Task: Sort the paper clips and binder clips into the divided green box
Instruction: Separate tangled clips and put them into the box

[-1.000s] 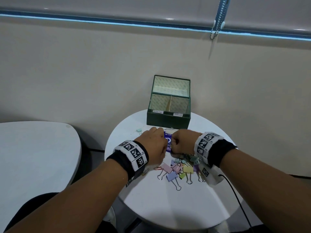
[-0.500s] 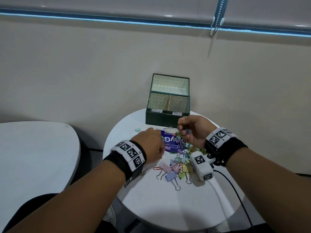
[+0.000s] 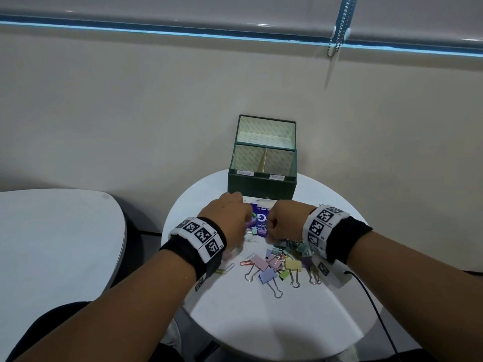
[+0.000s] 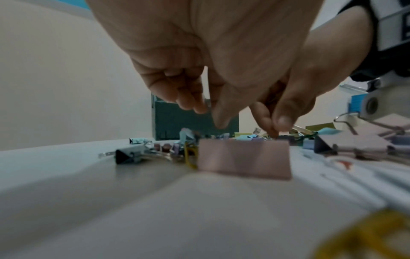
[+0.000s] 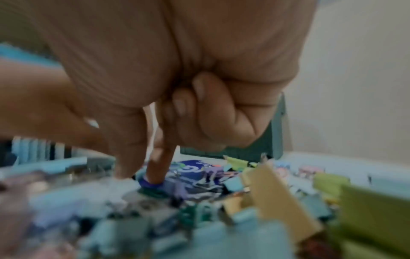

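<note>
Hands work low over a small round white table [image 3: 261, 322], knuckles up, side by side near its middle. The left hand [image 3: 227, 218] has its fingers curled downward, thumb and fingertips drawn close together above the clips; whether anything is caught between them I cannot tell, since that wrist view is blurred. The right hand [image 3: 286, 220] has its outer fingers folded into the palm, while thumb and forefinger reach down and pinch at a small dark blue clip [image 5: 150, 184] lying on a purple printed card [image 3: 258, 218].

A heap of pastel binder clips [image 3: 282, 262], pink, lilac, yellow, green and pale blue with wire handles, spreads from under the right hand toward the table's near edge. A few thin wire paper clips [image 3: 245, 262] lie at the heap's left side, close to the left wrist.

The divided dark green box [image 3: 262, 184] stands at the far edge of the table, against the beige wall, lid upright, two white labels on its front rim.
</note>
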Available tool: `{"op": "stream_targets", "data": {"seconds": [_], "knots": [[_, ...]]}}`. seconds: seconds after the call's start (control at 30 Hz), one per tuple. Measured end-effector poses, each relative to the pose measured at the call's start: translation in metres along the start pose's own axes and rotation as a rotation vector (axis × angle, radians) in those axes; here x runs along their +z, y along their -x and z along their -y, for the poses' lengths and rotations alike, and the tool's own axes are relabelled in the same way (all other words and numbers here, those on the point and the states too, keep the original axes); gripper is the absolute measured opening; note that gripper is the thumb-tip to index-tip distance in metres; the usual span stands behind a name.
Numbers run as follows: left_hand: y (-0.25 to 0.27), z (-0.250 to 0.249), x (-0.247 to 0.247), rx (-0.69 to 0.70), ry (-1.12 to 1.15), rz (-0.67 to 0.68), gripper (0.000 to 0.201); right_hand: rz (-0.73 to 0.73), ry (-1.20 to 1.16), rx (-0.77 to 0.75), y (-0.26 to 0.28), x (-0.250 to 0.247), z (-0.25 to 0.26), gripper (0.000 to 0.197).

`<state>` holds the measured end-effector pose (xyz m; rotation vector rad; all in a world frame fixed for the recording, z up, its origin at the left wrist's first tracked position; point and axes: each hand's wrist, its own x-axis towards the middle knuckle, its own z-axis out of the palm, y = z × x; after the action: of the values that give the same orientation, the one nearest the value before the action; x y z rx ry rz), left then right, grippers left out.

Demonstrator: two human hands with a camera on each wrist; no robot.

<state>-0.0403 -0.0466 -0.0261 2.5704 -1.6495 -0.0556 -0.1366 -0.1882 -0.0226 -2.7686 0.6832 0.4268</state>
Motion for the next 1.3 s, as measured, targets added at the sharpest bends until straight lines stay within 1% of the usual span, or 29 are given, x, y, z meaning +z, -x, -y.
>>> {"op": "stream_targets", "data": {"seconds": [0.03,0.1,0.2,0.33,0.4,0.5,0.53,0.6,0.63,0.67,0.7,0.77,0.8,0.83,0.87,0.9,0.93,0.97,1.0,1.03,1.07,1.1,1.13,1.17,1.23,1.3], "knots": [[0.001,-0.002,0.001,0.015,0.012,0.006,0.016,-0.001,0.036,0.011,0.000,0.001,0.001,0.012],[0.003,-0.004,0.003,0.044,0.006,0.024,0.015,-0.025,0.084,0.023,-0.001,0.002,0.000,0.017],[0.005,-0.004,0.004,0.025,0.013,0.068,0.018,-0.034,0.122,0.022,-0.003,0.004,-0.001,0.022],[0.003,-0.004,0.004,0.040,0.010,0.085,0.019,0.025,0.101,-0.035,-0.001,0.000,-0.002,0.010],[0.002,-0.005,0.005,0.050,0.000,0.088,0.020,0.010,-0.015,-0.051,-0.003,-0.010,-0.006,0.010],[0.002,-0.005,0.006,0.055,-0.017,0.087,0.020,-0.070,-0.264,-0.034,-0.009,-0.040,-0.017,0.012],[0.002,-0.005,0.006,0.053,-0.018,0.080,0.021,-0.101,-0.379,0.022,-0.014,-0.052,-0.023,0.013],[0.002,-0.005,0.006,0.038,-0.009,0.069,0.023,-0.183,-0.688,0.210,-0.022,-0.071,-0.031,0.010],[0.003,-0.005,0.006,0.032,-0.008,0.065,0.023,-0.248,-0.802,0.271,-0.025,-0.079,-0.034,0.010],[0.002,-0.005,0.006,0.031,-0.012,0.066,0.024,-0.319,-0.876,0.302,-0.027,-0.085,-0.036,0.012],[0.002,-0.005,0.006,0.033,-0.019,0.066,0.024,-0.384,-0.887,0.312,-0.031,-0.090,-0.037,0.014],[0.001,-0.005,0.009,0.031,-0.030,0.065,0.025,-0.454,-0.912,0.300,-0.038,-0.096,-0.033,0.015],[0.001,-0.005,0.010,0.025,-0.030,0.064,0.024,-0.483,-0.977,0.277,-0.038,-0.096,-0.030,0.012],[0.000,-0.005,0.011,0.023,-0.032,0.064,0.023,-0.487,-0.904,0.234,-0.037,-0.097,-0.028,0.011],[-0.001,-0.005,0.011,0.023,-0.038,0.065,0.022,-0.484,-0.889,0.236,-0.034,-0.098,-0.023,0.016],[-0.001,-0.004,0.012,0.026,-0.047,0.067,0.022,-0.472,-0.808,0.202,-0.037,-0.098,-0.025,0.018],[-0.002,-0.004,0.012,0.032,-0.056,0.066,0.021,-0.469,-0.801,0.168,-0.037,-0.099,-0.026,0.018],[-0.002,-0.004,0.013,0.040,-0.064,0.061,0.020,-0.460,-0.710,0.126,-0.037,-0.100,-0.025,0.023],[-0.002,-0.004,0.013,0.050,-0.070,0.055,0.019,-0.468,-0.657,0.105,-0.037,-0.099,-0.026,0.031],[-0.002,-0.003,0.013,0.065,-0.076,0.047,0.019,-0.477,-0.638,0.099,-0.037,-0.099,-0.026,0.035],[-0.002,-0.003,0.013,0.084,-0.087,0.042,0.019,-0.512,-0.657,0.081,-0.036,-0.097,-0.029,0.034],[-0.003,-0.003,0.013,0.102,-0.102,0.038,0.020,-0.515,-0.700,0.068,-0.031,-0.093,-0.033,0.029],[-0.003,-0.003,0.012,0.114,-0.112,0.037,0.021,-0.505,-0.768,0.065,-0.025,-0.087,-0.038,0.022],[-0.004,-0.003,0.011,0.119,-0.111,0.040,0.021,-0.490,-0.755,0.060,-0.017,-0.079,-0.044,0.015],[-0.007,-0.002,0.007,0.101,-0.064,0.032,0.020,-0.406,-0.609,0.038,0.001,-0.058,-0.059,0.009],[-0.011,-0.002,0.001,0.069,0.018,0.007,0.019,-0.305,-0.374,0.028,0.014,-0.035,-0.077,0.010]]}}
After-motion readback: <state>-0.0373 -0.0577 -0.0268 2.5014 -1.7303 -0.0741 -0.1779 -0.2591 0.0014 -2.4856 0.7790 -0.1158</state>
